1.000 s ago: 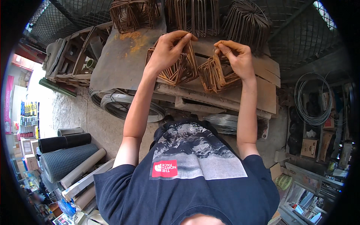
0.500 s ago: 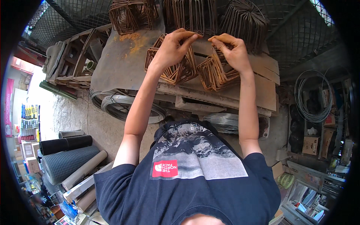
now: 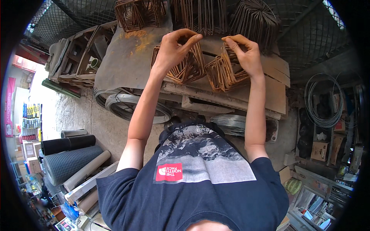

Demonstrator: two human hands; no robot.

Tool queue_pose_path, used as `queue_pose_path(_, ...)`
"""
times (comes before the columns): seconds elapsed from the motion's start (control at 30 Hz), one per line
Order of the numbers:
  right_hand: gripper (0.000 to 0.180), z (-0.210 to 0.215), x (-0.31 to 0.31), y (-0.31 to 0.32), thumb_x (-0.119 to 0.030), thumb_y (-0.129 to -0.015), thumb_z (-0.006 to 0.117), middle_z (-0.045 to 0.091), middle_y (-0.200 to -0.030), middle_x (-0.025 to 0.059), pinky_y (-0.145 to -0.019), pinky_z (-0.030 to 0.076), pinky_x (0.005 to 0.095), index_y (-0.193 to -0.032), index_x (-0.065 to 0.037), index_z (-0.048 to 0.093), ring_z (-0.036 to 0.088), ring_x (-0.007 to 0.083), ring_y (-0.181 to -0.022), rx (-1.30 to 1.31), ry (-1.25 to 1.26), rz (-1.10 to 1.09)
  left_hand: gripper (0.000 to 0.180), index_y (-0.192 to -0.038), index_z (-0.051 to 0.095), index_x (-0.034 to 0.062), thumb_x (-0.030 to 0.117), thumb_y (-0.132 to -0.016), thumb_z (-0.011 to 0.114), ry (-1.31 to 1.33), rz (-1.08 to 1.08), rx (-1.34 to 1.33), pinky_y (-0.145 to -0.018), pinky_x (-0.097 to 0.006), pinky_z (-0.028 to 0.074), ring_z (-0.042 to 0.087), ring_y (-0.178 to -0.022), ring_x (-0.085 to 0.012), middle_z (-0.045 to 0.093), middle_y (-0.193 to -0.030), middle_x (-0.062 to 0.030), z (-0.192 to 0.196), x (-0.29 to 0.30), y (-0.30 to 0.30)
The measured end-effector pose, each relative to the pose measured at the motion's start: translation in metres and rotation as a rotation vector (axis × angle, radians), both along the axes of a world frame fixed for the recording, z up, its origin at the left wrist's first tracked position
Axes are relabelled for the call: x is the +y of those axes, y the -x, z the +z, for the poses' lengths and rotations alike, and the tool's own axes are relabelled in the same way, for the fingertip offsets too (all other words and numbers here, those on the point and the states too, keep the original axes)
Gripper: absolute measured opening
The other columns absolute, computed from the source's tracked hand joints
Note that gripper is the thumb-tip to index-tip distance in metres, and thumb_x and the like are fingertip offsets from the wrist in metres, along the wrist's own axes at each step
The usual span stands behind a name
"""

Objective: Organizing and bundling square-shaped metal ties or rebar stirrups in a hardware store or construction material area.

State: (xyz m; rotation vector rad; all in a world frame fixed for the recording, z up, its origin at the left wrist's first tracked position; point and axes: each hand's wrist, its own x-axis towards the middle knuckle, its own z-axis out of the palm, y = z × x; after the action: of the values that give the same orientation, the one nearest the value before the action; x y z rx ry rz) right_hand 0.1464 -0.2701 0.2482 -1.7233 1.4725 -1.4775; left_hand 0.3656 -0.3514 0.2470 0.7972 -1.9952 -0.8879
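Over the table, my left hand [image 3: 172, 52] is closed, thumb and forefinger pinched together. Whatever lies between those fingertips is too small to make out. To its right, my right hand [image 3: 248, 56] is also pinched, its fingertips a short gap from the left ones; what it grips cannot be told. A bundle of rusty rebar stirrups [image 3: 184, 71] lies below my left hand, partly hidden by it. Another bundle of square stirrups [image 3: 221, 75] sits beneath my right hand, one bent end rising close to its fingertips.
More stirrup stacks stand along the far side: one left [image 3: 135, 17], one centre [image 3: 204, 17], one right [image 3: 254, 23]. The worktable [image 3: 115, 65] carries orange rust dust. Wire coils [image 3: 131, 107] lie under its front edge. Mesh rolls [image 3: 73, 161] are at left; wire loops [image 3: 323, 102] hang right.
My hands have drawn slightly apart, the right one moving right and a little down, so the gap between the fingertips is wider. The view has shifted slightly; the bundles stay put on the table.
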Motion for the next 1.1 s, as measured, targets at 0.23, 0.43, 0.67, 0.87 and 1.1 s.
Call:
queue_pose_path(0.23, 0.021, -0.004, 0.005, 0.004, -0.024, -0.089, 0.063, 0.070, -0.087, 0.0028, -0.077, 0.047, 0.0243, -0.095, -0.005, 0.071, 0.062, 0.0094, -0.083, -0.064, -0.014, -0.026, 0.020, -0.096, 0.069, 0.0013, 0.018, -0.084, 0.070, -0.059, -0.041, 0.137, -0.071, -0.023, 0.050, 0.063, -0.078, -0.0075, 0.069, -0.083, -0.0035, -0.009, 0.002, -0.008)
queue_pose_path(0.43, 0.022, -0.006, 0.004, 0.005, -0.026, -0.089, 0.064, 0.069, -0.087, 0.0016, -0.076, 0.047, 0.0237, -0.096, -0.006, 0.071, 0.061, 0.0082, -0.082, -0.047, 0.005, -0.022, 0.019, -0.099, 0.068, 0.0006, 0.015, -0.086, 0.067, -0.090, -0.073, 0.166, -0.074, -0.023, 0.051, 0.064, -0.083, -0.0093, 0.070, -0.088, -0.0054, -0.015, 0.003, -0.009)
queue_pose_path(0.67, 0.021, -0.006, 0.006, 0.006, -0.024, -0.090, 0.063, 0.069, -0.087, 0.0018, -0.074, 0.047, 0.0226, -0.096, -0.006, 0.071, 0.062, 0.0079, -0.083, -0.072, -0.016, 0.003, 0.019, -0.096, 0.068, -0.0009, 0.016, -0.088, 0.064, -0.070, -0.077, 0.216, -0.070, -0.023, 0.050, 0.065, -0.076, -0.0092, 0.069, -0.079, -0.0060, -0.014, 0.007, -0.006)
queue_pose_path(0.87, 0.022, -0.004, 0.006, 0.005, -0.025, -0.090, 0.063, 0.070, -0.088, 0.0027, -0.075, 0.048, 0.0229, -0.097, -0.006, 0.070, 0.062, 0.0085, -0.083, -0.091, -0.022, 0.026, 0.019, -0.095, 0.068, -0.0008, 0.017, -0.089, 0.063, -0.090, -0.085, 0.211, -0.069, -0.024, 0.050, 0.064, -0.075, -0.0093, 0.069, -0.078, -0.0057, -0.013, 0.005, -0.005)
queue_pose_path(1.1, 0.021, -0.006, 0.003, 0.009, -0.025, -0.089, 0.064, 0.069, -0.087, 0.0029, -0.075, 0.048, 0.0235, -0.096, -0.006, 0.070, 0.063, 0.0089, -0.082, -0.076, -0.038, 0.013, 0.020, -0.094, 0.068, 0.0000, 0.019, -0.089, 0.064, -0.079, -0.082, 0.183, -0.070, -0.025, 0.050, 0.064, -0.075, -0.0094, 0.069, -0.078, -0.0058, -0.013, 0.000, -0.003)
